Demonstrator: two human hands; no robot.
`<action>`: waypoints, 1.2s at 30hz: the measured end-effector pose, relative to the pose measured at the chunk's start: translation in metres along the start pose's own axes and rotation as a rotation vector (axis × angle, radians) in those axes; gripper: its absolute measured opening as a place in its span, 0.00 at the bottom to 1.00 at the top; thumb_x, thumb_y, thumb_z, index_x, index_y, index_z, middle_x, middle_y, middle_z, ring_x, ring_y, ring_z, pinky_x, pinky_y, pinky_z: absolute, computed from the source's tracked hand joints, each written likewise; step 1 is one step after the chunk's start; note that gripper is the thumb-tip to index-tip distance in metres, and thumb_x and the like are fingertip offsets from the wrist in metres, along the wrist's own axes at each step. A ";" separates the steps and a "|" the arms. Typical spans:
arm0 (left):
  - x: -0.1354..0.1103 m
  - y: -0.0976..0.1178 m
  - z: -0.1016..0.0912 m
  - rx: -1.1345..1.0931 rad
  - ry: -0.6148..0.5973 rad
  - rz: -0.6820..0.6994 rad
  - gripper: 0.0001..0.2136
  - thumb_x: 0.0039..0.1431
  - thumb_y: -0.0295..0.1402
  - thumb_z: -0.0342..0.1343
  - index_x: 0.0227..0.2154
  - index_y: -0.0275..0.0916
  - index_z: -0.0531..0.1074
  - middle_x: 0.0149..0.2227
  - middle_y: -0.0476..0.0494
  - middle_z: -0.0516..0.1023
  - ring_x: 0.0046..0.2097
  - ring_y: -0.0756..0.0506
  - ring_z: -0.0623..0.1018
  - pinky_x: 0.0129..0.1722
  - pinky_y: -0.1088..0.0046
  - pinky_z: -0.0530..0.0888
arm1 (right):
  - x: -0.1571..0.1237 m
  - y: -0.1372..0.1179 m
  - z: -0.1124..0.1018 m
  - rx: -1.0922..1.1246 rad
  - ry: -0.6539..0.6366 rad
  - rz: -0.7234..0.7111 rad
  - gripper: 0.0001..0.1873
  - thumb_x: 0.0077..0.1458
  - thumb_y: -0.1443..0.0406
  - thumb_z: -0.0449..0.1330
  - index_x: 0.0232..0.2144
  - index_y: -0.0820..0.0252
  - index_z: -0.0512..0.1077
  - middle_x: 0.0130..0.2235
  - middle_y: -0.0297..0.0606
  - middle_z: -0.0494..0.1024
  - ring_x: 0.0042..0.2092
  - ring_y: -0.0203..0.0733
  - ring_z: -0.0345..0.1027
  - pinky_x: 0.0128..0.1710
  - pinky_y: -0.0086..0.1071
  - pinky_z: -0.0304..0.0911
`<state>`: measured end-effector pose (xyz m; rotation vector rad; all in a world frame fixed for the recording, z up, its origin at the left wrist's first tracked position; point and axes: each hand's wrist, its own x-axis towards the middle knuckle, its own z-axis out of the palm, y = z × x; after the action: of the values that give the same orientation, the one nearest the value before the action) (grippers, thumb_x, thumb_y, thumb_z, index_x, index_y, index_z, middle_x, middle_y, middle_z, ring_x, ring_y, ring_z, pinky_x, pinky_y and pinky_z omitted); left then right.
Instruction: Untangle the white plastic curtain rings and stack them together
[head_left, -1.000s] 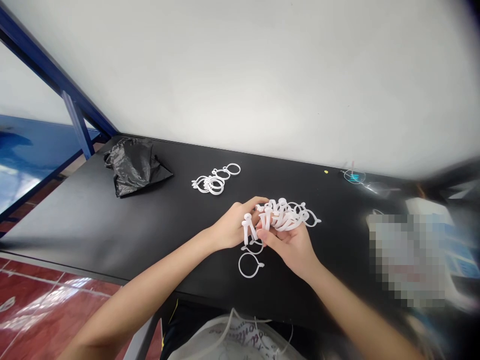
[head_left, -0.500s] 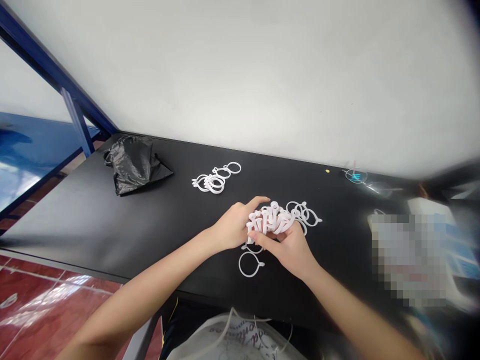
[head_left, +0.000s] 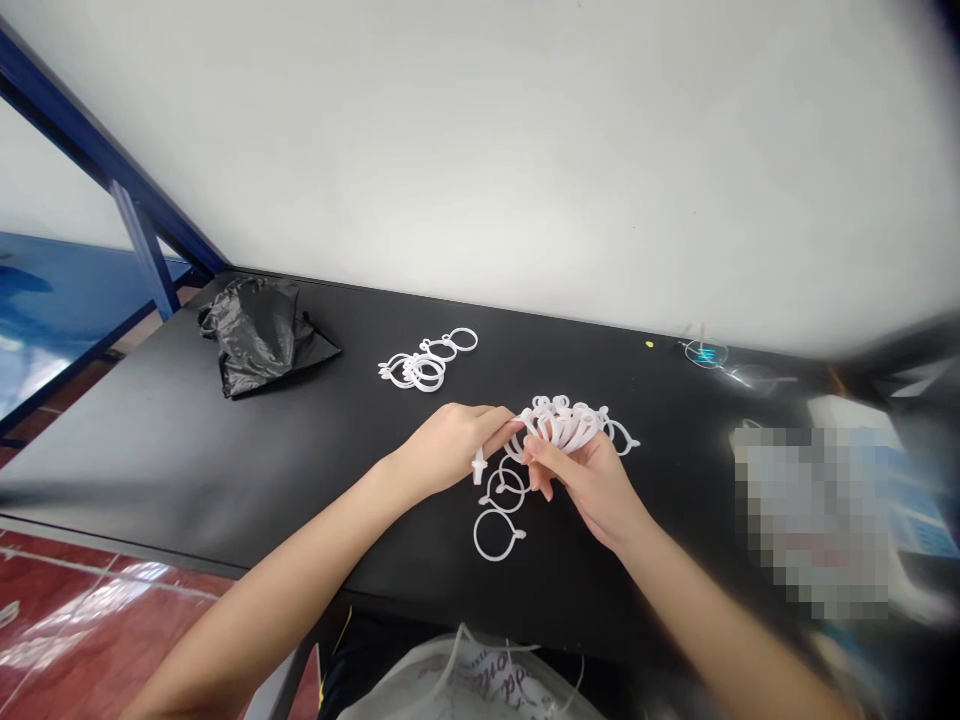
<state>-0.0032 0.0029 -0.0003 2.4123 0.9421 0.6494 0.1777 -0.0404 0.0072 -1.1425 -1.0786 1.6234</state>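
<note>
A bunch of white plastic curtain rings is gathered in my right hand, with the thumb pressed across them and small eyelets fanned along the top. My left hand is at the bunch's left side, fingers closed together and touching it. Part of a single white curtain ring shows below those fingers; the rest is hidden by the hand. Loose rings lie on the black table just below my hands, and another ring shows behind my right hand.
Farther back lies a small group of white rings. A crumpled black plastic bag is at the far left. On the right are a clear item with blue marks and a blurred pale package. A wall rises behind.
My left hand has shifted slightly left, from under the bunch to its side, with one ring now showing beneath its fingers. The bunch sits more fully in my right hand.
</note>
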 end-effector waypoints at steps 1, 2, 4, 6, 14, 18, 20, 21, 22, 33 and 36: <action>0.000 -0.001 0.001 0.062 -0.017 0.030 0.17 0.71 0.34 0.39 0.26 0.37 0.63 0.22 0.52 0.64 0.22 0.53 0.62 0.23 0.75 0.56 | 0.000 0.000 0.000 0.003 -0.022 0.016 0.16 0.55 0.56 0.65 0.24 0.63 0.75 0.21 0.33 0.73 0.20 0.29 0.64 0.18 0.23 0.59; -0.001 -0.002 0.001 0.102 -0.044 0.056 0.18 0.71 0.34 0.38 0.25 0.37 0.62 0.22 0.52 0.63 0.21 0.53 0.61 0.23 0.75 0.55 | 0.000 -0.001 0.001 0.012 -0.046 0.028 0.17 0.56 0.56 0.64 0.23 0.63 0.74 0.22 0.33 0.73 0.19 0.28 0.63 0.18 0.23 0.59; -0.001 -0.003 0.002 0.109 -0.101 0.082 0.17 0.71 0.32 0.37 0.26 0.38 0.61 0.23 0.52 0.63 0.21 0.52 0.61 0.22 0.75 0.55 | -0.001 -0.001 0.003 0.041 -0.073 0.020 0.17 0.56 0.56 0.64 0.23 0.63 0.73 0.24 0.32 0.73 0.18 0.27 0.61 0.17 0.23 0.59; -0.002 -0.003 0.003 0.072 -0.121 0.077 0.16 0.70 0.32 0.37 0.26 0.39 0.59 0.23 0.52 0.62 0.21 0.52 0.61 0.23 0.75 0.56 | -0.002 0.001 0.005 0.069 -0.065 -0.021 0.16 0.55 0.57 0.66 0.22 0.63 0.72 0.24 0.31 0.73 0.19 0.27 0.60 0.18 0.23 0.61; -0.002 -0.005 0.006 -0.148 -0.003 0.039 0.16 0.70 0.33 0.38 0.23 0.40 0.53 0.20 0.55 0.55 0.20 0.54 0.54 0.22 0.75 0.53 | -0.008 0.004 0.003 0.019 -0.043 -0.171 0.12 0.56 0.60 0.65 0.25 0.62 0.74 0.22 0.31 0.73 0.20 0.30 0.65 0.22 0.26 0.67; -0.001 -0.005 0.002 -0.219 -0.049 0.010 0.17 0.70 0.36 0.40 0.23 0.39 0.54 0.21 0.55 0.58 0.21 0.54 0.57 0.22 0.76 0.55 | -0.008 0.000 0.004 -0.031 -0.062 -0.179 0.14 0.57 0.59 0.64 0.25 0.62 0.73 0.22 0.31 0.72 0.20 0.30 0.66 0.24 0.28 0.67; 0.000 -0.005 -0.001 -0.277 -0.053 -0.023 0.18 0.69 0.39 0.44 0.23 0.38 0.56 0.20 0.56 0.57 0.21 0.55 0.57 0.22 0.78 0.55 | -0.006 -0.001 0.004 -0.021 -0.028 -0.169 0.15 0.57 0.58 0.63 0.24 0.62 0.72 0.23 0.32 0.72 0.21 0.31 0.65 0.23 0.28 0.66; 0.000 -0.005 -0.003 -0.309 -0.047 -0.051 0.17 0.68 0.40 0.46 0.23 0.38 0.58 0.19 0.57 0.56 0.21 0.55 0.56 0.22 0.78 0.55 | -0.005 -0.001 0.004 -0.010 0.001 -0.160 0.16 0.57 0.57 0.63 0.24 0.61 0.72 0.23 0.32 0.72 0.21 0.31 0.65 0.22 0.28 0.66; 0.000 -0.004 -0.003 -0.342 -0.036 -0.086 0.16 0.67 0.41 0.47 0.25 0.38 0.59 0.19 0.57 0.56 0.21 0.55 0.57 0.22 0.79 0.56 | -0.004 -0.001 0.004 -0.001 0.031 -0.150 0.16 0.57 0.56 0.63 0.24 0.61 0.72 0.23 0.32 0.72 0.21 0.32 0.65 0.21 0.28 0.65; 0.001 0.002 0.013 -0.317 0.025 -0.294 0.17 0.56 0.24 0.50 0.48 0.39 0.60 0.19 0.61 0.61 0.22 0.53 0.63 0.26 0.78 0.61 | -0.007 0.008 0.019 -0.035 -0.058 -0.040 0.14 0.48 0.58 0.69 0.28 0.61 0.72 0.27 0.33 0.71 0.26 0.34 0.66 0.22 0.27 0.65; 0.001 0.005 0.013 -0.229 -0.011 -0.330 0.21 0.50 0.22 0.52 0.48 0.40 0.60 0.19 0.61 0.59 0.21 0.52 0.62 0.25 0.78 0.60 | -0.009 0.015 0.022 -0.026 -0.084 -0.053 0.10 0.49 0.62 0.69 0.30 0.59 0.72 0.29 0.32 0.71 0.29 0.34 0.65 0.23 0.26 0.65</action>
<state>0.0075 -0.0026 -0.0076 1.9999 1.1591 0.5844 0.1563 -0.0564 -0.0003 -1.0625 -1.1774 1.6320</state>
